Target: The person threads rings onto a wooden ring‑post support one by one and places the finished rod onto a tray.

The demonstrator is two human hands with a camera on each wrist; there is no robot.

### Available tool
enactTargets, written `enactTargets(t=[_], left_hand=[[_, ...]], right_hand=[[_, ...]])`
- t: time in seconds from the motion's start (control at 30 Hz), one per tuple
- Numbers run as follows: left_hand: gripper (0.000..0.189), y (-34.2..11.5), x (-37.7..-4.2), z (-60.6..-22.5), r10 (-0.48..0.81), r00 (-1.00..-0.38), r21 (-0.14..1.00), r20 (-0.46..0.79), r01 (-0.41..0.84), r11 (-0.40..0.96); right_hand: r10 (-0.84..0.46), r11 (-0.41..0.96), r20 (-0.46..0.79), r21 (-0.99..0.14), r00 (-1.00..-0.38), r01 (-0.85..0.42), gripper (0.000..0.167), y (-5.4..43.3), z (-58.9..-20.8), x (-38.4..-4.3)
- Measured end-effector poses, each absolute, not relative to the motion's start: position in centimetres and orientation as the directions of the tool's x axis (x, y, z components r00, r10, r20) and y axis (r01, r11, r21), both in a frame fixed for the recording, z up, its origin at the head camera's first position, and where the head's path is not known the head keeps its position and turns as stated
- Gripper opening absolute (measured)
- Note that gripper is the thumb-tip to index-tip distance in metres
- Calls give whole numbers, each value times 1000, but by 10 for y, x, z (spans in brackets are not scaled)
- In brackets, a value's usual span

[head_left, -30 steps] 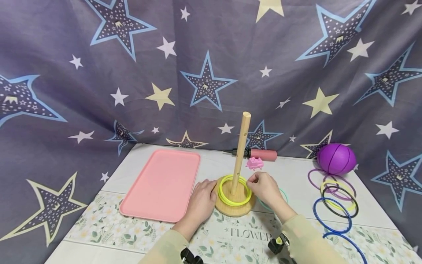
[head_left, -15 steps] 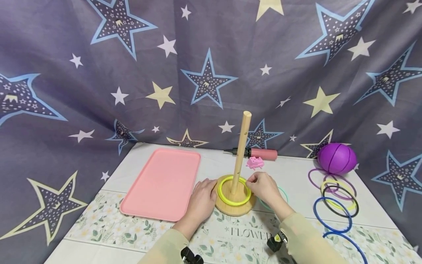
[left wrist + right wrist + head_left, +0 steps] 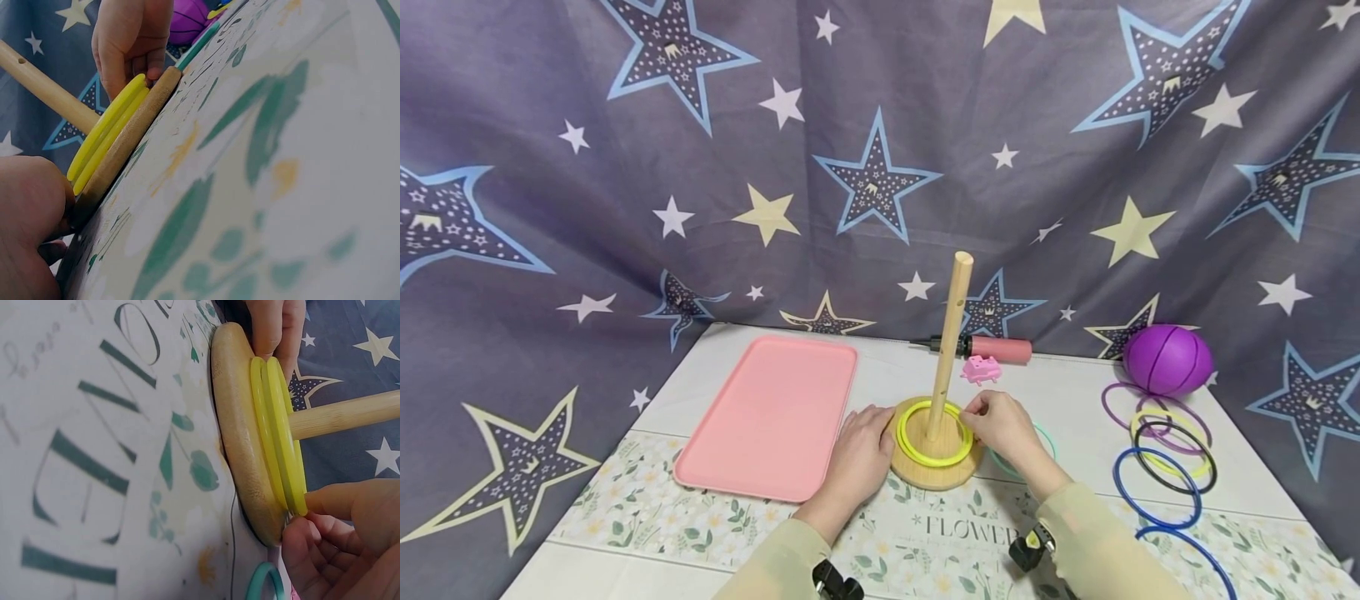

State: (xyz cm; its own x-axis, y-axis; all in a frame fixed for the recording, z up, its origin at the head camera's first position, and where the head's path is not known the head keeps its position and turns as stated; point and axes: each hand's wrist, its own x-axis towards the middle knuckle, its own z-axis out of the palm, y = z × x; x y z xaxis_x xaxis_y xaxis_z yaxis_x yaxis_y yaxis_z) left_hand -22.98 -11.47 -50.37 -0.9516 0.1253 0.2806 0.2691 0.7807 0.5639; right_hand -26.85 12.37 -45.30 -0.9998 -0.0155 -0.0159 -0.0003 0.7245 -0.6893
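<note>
**Two yellow rings around one post, two hands at the base**

We count two yellow rings, stacked in the lower middle of the frame, around one wooden post (image 3: 952, 333) and above its single round base (image 3: 935, 480). The lower ring (image 3: 265, 434) lies nearest the wood, the upper ring (image 3: 281, 431) over it.

Our right hand (image 3: 1000, 423) has its thumb and fingertips pinched on the upper ring, at the right side of the stack. Our left hand (image 3: 861, 450) rests against the left edge of the base, fingers relaxed and touching the wood.

One teal ring (image 3: 256, 581) lies flat just right of the base, partly behind our right forearm. At the right of the frame we count two blue rings (image 3: 1165, 527), the nearer one cut off by the bottom edge, and one black ring (image 3: 1214, 473). Purple and yellow hoops overlap there too closely for us to count. One purple ball (image 3: 1167, 360) sits just beyond them.

Left of centre lies one pink tray (image 3: 767, 417). Behind the post we see one pump (image 3: 1000, 350) and one small pink toy (image 3: 981, 369). One starry curtain (image 3: 715, 208) fills the upper frame.
</note>
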Motion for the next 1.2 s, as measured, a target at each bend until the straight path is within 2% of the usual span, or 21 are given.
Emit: enactTargets(t=[0.8,1.2], left_hand=[[39,-112,-231,-504,106,-953,550,285,254,796],[40,-113,-232,-504,121,-954,559,275,261,787]], right_hand=[[-29,682,-67,-730,-997,30,10,123,-455,-270],[-34,628,4,-777,-999,-25,13,141,-443,-264]])
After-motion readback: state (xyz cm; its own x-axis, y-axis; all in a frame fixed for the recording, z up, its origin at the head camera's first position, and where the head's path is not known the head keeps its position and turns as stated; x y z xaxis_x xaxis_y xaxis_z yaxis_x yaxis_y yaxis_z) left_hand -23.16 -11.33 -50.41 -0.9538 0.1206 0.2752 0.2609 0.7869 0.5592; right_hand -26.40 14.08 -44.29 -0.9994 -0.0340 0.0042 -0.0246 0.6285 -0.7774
